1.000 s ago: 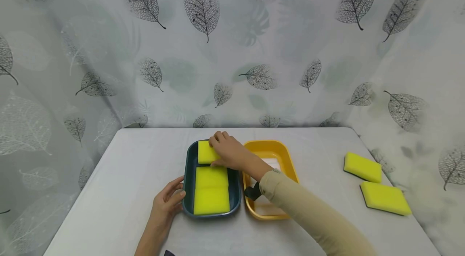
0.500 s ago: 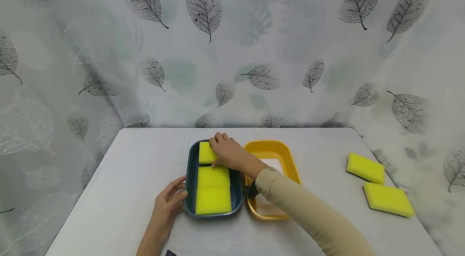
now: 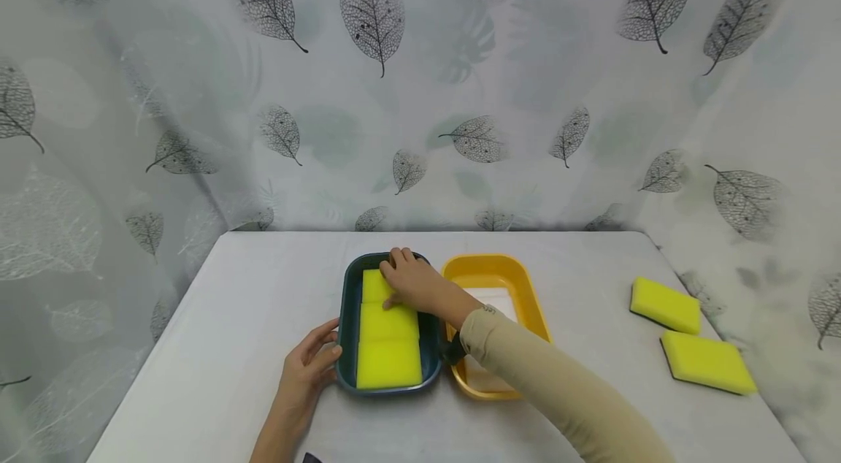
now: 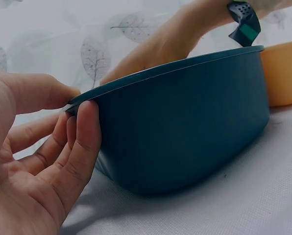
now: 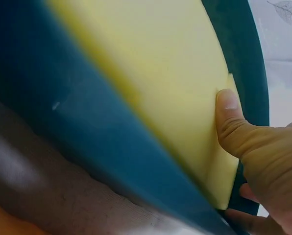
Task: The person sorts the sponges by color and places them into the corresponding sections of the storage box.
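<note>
A dark teal tray [image 3: 431, 335] holds three yellow sponges in a column: a near sponge [image 3: 389, 366], a middle sponge [image 3: 386, 323] and a far sponge [image 3: 374, 286]. My left hand [image 3: 307, 366] pinches the tray's left rim, thumb on top and fingers against the outer wall [image 4: 180, 127]. Reaching across from the right, my right hand [image 3: 417, 283] grips the far sponge. Its thumb [image 5: 228, 110] lies on the yellow surface near the seam, while the other fingers go over the far side, partly hidden. The far sponge touches the middle one.
Right beside the teal tray stands an orange-yellow tray [image 3: 529, 300] with something white [image 3: 497, 299] in it, partly under the right forearm. Two more sponges, one farther back [image 3: 666, 305] and one nearer [image 3: 709, 363], lie at the table's right edge. A patterned curtain hangs behind.
My right hand has drawn the far sponge toward me, closing the gap to the middle sponge. My left hand still holds the rim. The whole view has shifted slightly.
</note>
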Available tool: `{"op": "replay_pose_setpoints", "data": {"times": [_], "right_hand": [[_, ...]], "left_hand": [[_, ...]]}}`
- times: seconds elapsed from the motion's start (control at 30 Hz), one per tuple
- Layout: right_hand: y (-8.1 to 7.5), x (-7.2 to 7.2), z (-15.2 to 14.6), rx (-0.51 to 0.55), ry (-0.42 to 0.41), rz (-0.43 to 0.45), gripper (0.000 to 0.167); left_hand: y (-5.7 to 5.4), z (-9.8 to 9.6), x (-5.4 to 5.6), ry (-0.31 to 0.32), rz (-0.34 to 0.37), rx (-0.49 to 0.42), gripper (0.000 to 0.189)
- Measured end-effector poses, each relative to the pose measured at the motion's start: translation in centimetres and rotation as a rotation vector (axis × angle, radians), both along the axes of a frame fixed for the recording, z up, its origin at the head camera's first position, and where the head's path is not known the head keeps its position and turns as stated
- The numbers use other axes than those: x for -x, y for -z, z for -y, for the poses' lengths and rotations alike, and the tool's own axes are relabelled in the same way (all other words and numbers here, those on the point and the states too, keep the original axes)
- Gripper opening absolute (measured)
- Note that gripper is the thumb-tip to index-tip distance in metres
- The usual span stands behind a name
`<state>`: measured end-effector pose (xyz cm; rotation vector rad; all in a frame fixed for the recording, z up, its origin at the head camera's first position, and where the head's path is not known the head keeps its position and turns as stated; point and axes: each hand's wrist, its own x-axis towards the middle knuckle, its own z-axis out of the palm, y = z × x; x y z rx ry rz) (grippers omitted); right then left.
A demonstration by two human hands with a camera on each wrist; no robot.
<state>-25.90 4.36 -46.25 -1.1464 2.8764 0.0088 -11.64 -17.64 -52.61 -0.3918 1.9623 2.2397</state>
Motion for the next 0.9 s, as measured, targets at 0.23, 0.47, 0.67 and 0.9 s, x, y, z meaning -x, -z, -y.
{"op": "replay_pose_setpoints", "data": {"times": [0.23,0.47,0.67,0.9], "right_hand": [[-0.31,-0.57,-0.45,0.062,0.027,0.127,0.057],[-0.40,-0.74,-0.54,0.048,0.028,0.151,0.059],[-0.39,-0.93,-0.61,0.042,0.028,0.156,0.059],[-0.58,-0.93,-0.79,0.042,0.027,0.159,0.055]], "left_hand": [[0.13,0.01,-0.08,-0.003,-0.005,0.002,0.052],[-0.03,-0.06,-0.02,0.003,-0.003,-0.001,0.053],[-0.16,-0.14,0.02,-0.007,0.008,0.005,0.053],[-0.05,-0.19,0.01,-0.011,0.009,0.002,0.052]]}}
